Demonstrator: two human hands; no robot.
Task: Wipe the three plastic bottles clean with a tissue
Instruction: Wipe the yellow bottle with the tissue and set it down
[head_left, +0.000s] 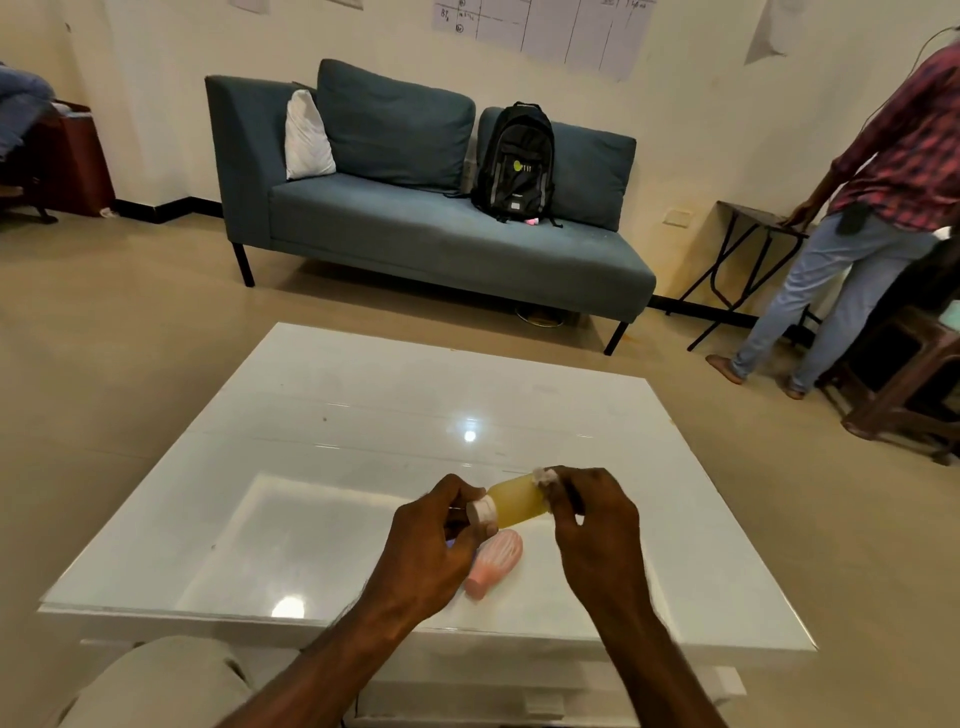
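Left hand (431, 540) pinches the capped end of 1 yellow bottle (517, 501), held nearly level above the table (363, 415), long axis crosswise, cap pointing left. Right hand (592, 525) pinches 1 tissue (545, 475) against its base. Just below the grip lies 1 pink bottle (493, 566).

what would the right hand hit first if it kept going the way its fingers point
Likely the yellow bottle: the right hand holds a tissue against the bottle's base, fingers aimed toward the left hand.

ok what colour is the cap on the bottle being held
White. The cap sits on the yellow bottle; the head view, the only one, shows it clearly.
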